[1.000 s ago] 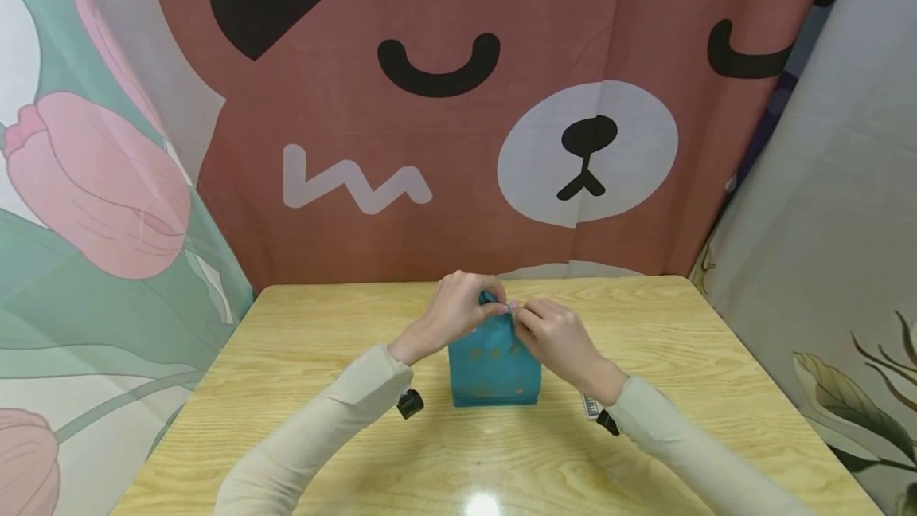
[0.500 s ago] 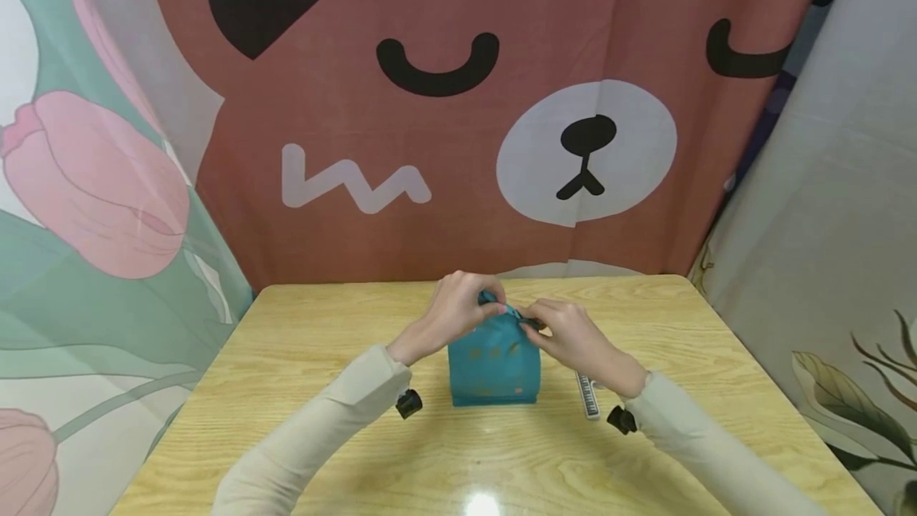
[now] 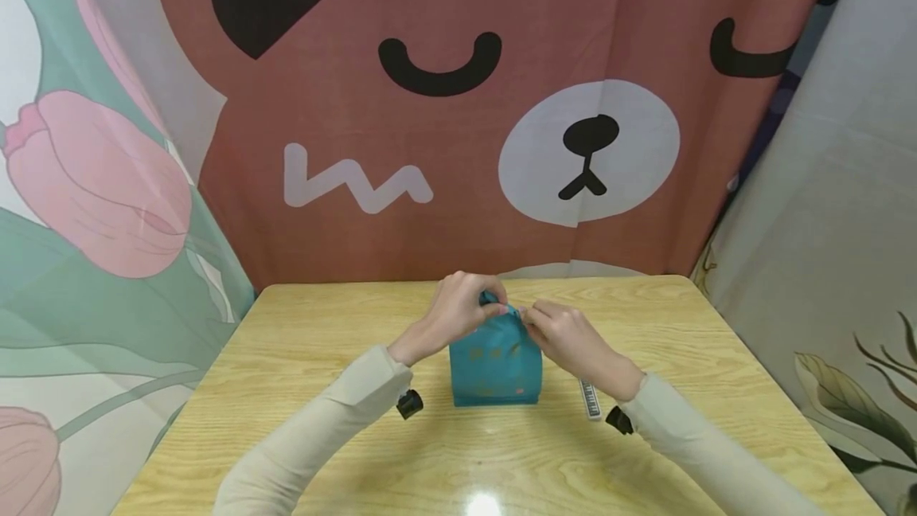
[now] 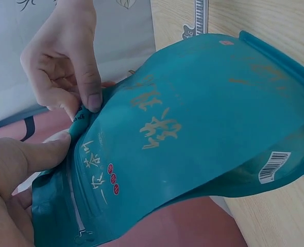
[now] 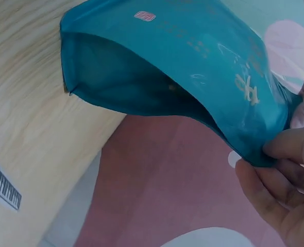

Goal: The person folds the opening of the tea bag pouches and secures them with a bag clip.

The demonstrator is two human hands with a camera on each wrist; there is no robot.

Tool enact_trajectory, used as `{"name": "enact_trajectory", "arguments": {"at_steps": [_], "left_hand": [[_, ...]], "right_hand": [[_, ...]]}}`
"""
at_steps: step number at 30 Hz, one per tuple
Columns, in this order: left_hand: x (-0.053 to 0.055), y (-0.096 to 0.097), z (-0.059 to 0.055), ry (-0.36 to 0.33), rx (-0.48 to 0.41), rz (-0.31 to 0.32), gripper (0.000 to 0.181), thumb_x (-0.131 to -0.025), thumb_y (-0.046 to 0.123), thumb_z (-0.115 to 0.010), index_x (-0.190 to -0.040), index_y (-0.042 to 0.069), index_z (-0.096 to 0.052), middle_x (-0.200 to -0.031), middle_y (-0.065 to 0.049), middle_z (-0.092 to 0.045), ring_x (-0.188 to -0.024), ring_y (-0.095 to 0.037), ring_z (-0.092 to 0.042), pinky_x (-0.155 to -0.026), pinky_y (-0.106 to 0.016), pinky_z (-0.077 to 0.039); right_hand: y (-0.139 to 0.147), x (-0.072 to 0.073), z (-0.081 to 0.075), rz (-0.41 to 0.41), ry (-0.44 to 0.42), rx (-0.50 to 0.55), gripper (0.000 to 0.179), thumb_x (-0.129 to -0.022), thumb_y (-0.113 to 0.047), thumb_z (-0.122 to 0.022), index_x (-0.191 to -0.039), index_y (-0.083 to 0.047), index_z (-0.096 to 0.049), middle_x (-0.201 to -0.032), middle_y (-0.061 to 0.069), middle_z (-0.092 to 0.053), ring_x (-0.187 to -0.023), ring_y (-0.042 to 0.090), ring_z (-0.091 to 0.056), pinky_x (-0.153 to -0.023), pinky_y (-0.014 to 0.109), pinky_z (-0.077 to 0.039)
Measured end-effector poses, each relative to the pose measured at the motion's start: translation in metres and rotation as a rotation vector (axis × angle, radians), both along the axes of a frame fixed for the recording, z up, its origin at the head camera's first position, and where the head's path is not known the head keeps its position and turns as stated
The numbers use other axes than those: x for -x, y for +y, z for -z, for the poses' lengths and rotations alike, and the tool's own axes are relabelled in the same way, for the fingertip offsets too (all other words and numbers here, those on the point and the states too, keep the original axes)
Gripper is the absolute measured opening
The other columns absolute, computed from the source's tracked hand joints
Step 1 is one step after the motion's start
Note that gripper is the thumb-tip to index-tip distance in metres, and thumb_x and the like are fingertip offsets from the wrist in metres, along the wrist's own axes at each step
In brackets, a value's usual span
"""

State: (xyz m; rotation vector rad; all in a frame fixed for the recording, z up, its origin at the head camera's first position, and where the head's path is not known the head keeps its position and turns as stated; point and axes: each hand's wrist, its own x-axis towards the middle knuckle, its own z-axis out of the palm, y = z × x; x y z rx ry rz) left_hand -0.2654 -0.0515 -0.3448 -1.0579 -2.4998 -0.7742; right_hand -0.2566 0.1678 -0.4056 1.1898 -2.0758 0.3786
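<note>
A teal stand-up tea pouch (image 3: 496,373) stands on the table, its front printed with gold characters and its top drawn together. My left hand (image 3: 454,310) pinches the top at the left, thumb against the front, near a zip strip that shows in the left wrist view. At the top's right side, my right hand (image 3: 571,342) pinches the edge between thumb and fingers, close to the left fingertips. In the right wrist view the pouch's side gusset (image 5: 121,77) bulges, and a barcode label (image 4: 274,167) shows in the left wrist view. The contents are hidden.
A small ruler-like strip (image 3: 591,401) with black and white marks lies on the wooden table (image 3: 322,436), right of the pouch under my right forearm. Printed cloth (image 3: 344,237) with a bear face hangs behind the table; floral cloths hang at both sides.
My right hand has shifted right along the pouch's top, uncovering more of the ruler-like strip. Its fingers have since closed in on the edge, hiding the corner flap. My left hand stays put.
</note>
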Motion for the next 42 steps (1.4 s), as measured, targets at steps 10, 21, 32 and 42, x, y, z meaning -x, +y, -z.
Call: {"name": "enact_trajectory", "arguments": {"at_steps": [10, 21, 32, 42], "left_hand": [[0.001, -0.001, 0.001, 0.012, -0.013, 0.004, 0.004, -0.087, 0.016, -0.079, -0.086, 0.013, -0.077, -0.082, 0.002, -0.071, -0.047, -0.003, -0.046, -0.044, -0.023, -0.037], [-0.001, -0.001, 0.001, 0.008, -0.031, 0.026, 0.005, -0.086, 0.015, -0.08, -0.09, 0.013, -0.078, -0.089, 0.003, -0.073, -0.067, -0.006, -0.062, -0.057, -0.02, -0.046], [-0.002, 0.0, 0.002, 0.012, -0.061, 0.039, 0.008, -0.085, 0.013, -0.08, -0.092, 0.013, -0.077, -0.09, 0.001, -0.073, -0.075, -0.009, -0.067, -0.066, -0.02, -0.051], [-0.001, 0.0, 0.004, 0.018, -0.048, 0.031, 0.007, -0.086, 0.013, -0.079, -0.092, 0.011, -0.076, -0.089, 0.001, -0.073, -0.075, -0.009, -0.067, -0.066, -0.021, -0.051]], "right_hand": [[0.005, 0.008, -0.008, -0.155, -0.375, 0.229, 0.018, -0.079, 0.007, -0.078, -0.085, -0.009, -0.072, -0.079, -0.002, -0.066, -0.068, 0.009, -0.063, -0.063, 0.024, -0.053], [0.009, 0.012, -0.014, -0.096, -0.831, 0.26, 0.023, -0.087, -0.007, -0.076, -0.109, -0.003, -0.069, -0.088, 0.006, -0.066, -0.074, 0.023, -0.063, -0.065, 0.033, -0.053], [0.013, 0.015, -0.017, -0.177, -0.949, 0.23, 0.022, -0.096, -0.013, -0.068, -0.114, -0.002, -0.072, -0.101, 0.008, -0.072, -0.084, 0.022, -0.068, -0.074, 0.036, -0.057], [0.006, 0.015, -0.014, -0.128, -0.884, 0.239, 0.017, -0.089, -0.01, -0.075, -0.104, -0.002, -0.073, -0.085, 0.004, -0.069, -0.069, 0.022, -0.065, -0.061, 0.031, -0.053]]}}
